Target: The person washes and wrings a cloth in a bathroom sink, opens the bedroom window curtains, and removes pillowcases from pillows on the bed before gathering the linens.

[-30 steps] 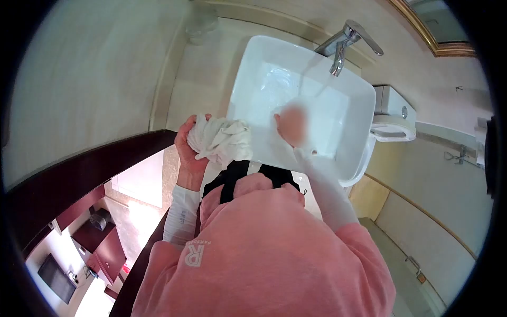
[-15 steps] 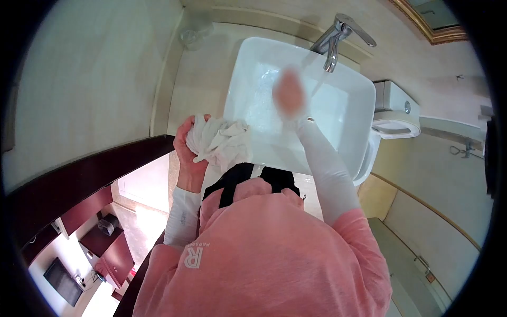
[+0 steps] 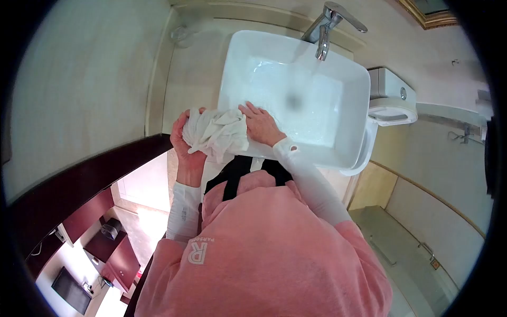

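Observation:
A bunched white cloth (image 3: 215,132) lies over the left front corner of the white basin (image 3: 364,105). My left hand (image 3: 185,145) is wrapped round the cloth's left side. At the cloth's right edge, inside the basin's front left part, is my right hand (image 3: 261,126), with its fingers reaching toward the cloth and slightly apart; nothing shows in it. The chrome faucet (image 3: 323,34) stands behind the basin, its spout over the bowl. Some wet shine and a dark drain (image 3: 294,100) show on the basin's floor.
A clear glass (image 3: 180,34) stands at the counter's back left corner. To the right of the basin is a white toilet (image 3: 393,108). A gold-framed mirror (image 3: 433,20) hangs at the upper right. A dark red edge (image 3: 95,182) runs along the left.
My right hand has moved from the middle of the basin, under the faucet, left and toward me to the cloth. No water stream shows at the spout now. My left hand still holds the cloth.

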`<state>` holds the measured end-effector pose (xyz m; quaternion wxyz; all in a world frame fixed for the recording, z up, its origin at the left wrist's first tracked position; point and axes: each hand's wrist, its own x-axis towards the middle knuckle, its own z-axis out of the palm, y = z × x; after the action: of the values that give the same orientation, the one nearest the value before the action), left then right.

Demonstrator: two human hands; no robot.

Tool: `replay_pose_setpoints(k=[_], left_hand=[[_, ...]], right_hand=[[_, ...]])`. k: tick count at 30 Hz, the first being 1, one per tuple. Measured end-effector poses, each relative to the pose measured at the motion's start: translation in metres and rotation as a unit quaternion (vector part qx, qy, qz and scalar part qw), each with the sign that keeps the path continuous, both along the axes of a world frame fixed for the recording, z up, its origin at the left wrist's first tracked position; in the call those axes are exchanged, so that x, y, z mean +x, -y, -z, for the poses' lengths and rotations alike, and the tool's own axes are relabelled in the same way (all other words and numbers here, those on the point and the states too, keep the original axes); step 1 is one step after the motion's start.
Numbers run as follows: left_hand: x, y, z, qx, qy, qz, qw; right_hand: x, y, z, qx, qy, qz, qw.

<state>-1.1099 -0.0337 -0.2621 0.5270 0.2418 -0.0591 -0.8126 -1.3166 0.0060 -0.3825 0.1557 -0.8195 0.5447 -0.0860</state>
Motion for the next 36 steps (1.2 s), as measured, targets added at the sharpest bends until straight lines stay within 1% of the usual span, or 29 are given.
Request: replay_pose_setpoints(k=[2, 3, 5, 7, 9, 12, 14, 15, 16, 18, 19, 21, 24, 25, 26, 27, 28, 30, 31, 32, 33, 34, 35, 36], left_hand=[[0.002, 0.001, 0.009, -0.023, -0.030, 0.016, 0.999], [0.001, 0.000, 0.005, -0.012, -0.017, 0.007, 1.000], [-0.002, -0.002, -0.005, 0.011, 0.010, -0.011, 1.000], [0.002, -0.006, -0.001, 0.007, 0.017, -0.017, 1.000], [0.009, -0.010, 0.003, 0.008, 0.013, -0.020, 1.000], [0.016, -0.017, 0.007, 0.006, -0.014, -0.019, 1.000], [0.017, -0.021, 0.011, -0.006, -0.037, -0.016, 0.999], [0.018, -0.022, 0.010, 0.006, -0.030, -0.017, 0.999], [0.019, -0.022, 0.009, 0.018, -0.023, -0.018, 0.999], [0.022, -0.022, 0.003, 0.025, -0.014, -0.028, 0.999], [0.023, -0.021, -0.001, 0.021, -0.012, -0.037, 0.999], [0.027, -0.022, -0.008, 0.014, -0.022, -0.046, 0.999], [0.031, -0.029, -0.012, 0.002, -0.055, -0.040, 0.998], [0.032, -0.031, -0.010, -0.004, -0.065, -0.035, 0.997], [0.032, -0.034, -0.007, -0.011, -0.074, -0.029, 0.997], [0.030, -0.038, -0.006, -0.012, -0.075, -0.034, 0.997], [0.026, -0.043, -0.006, -0.014, -0.076, -0.038, 0.996], [0.017, -0.055, -0.006, -0.003, -0.071, -0.048, 0.996], [0.012, -0.062, -0.007, 0.010, -0.065, -0.053, 0.996], [0.006, -0.070, -0.009, 0.024, -0.059, -0.059, 0.996], [0.000, -0.077, -0.011, 0.015, -0.062, -0.065, 0.996], [-0.007, -0.084, -0.014, 0.006, -0.066, -0.071, 0.995], [-0.013, -0.089, -0.017, -0.003, -0.069, -0.077, 0.995], [-0.017, -0.092, -0.021, -0.001, -0.080, -0.070, 0.994]], right_hand=[[-0.027, -0.006, 0.003, 0.005, -0.008, 0.007, 1.000], [-0.047, -0.013, 0.003, 0.008, -0.012, 0.010, 1.000], [-0.090, -0.034, -0.002, 0.101, -0.045, 0.077, 0.991], [-0.124, -0.051, -0.051, 0.223, -0.077, 0.122, 0.964], [-0.161, -0.090, -0.038, 0.214, 0.015, 0.105, 0.971], [-0.184, -0.130, 0.002, 0.266, 0.124, 0.014, 0.956], [-0.159, -0.129, -0.007, 0.235, 0.102, 0.043, 0.966], [-0.144, -0.125, -0.012, 0.219, 0.091, 0.057, 0.970], [-0.135, -0.114, -0.005, 0.180, 0.104, 0.049, 0.977], [-0.107, -0.088, 0.002, 0.127, 0.112, 0.124, 0.978], [-0.090, -0.074, -0.002, 0.123, 0.126, 0.149, 0.973], [-0.059, -0.051, -0.040, 0.108, 0.220, 0.125, 0.961], [-0.079, -0.060, -0.057, 0.076, 0.176, 0.164, 0.968], [-0.105, -0.073, -0.038, 0.111, 0.157, 0.234, 0.953], [-0.132, -0.090, -0.026, 0.069, 0.093, 0.247, 0.962], [-0.158, -0.107, -0.014, 0.113, 0.045, 0.286, 0.951], [-0.173, -0.123, -0.025, 0.162, -0.017, 0.304, 0.939], [-0.191, -0.153, -0.009, 0.125, -0.046, 0.289, 0.948], [-0.191, -0.162, -0.013, 0.105, -0.059, 0.280, 0.952], [-0.179, -0.169, -0.011, 0.071, -0.147, 0.261, 0.952], [-0.172, -0.166, -0.021, 0.125, -0.007, 0.260, 0.958], [-0.169, -0.162, -0.032, 0.177, 0.132, 0.252, 0.942], [-0.168, -0.156, -0.042, 0.225, 0.268, 0.238, 0.906], [-0.170, -0.147, -0.052, 0.291, 0.214, 0.254, 0.897]])
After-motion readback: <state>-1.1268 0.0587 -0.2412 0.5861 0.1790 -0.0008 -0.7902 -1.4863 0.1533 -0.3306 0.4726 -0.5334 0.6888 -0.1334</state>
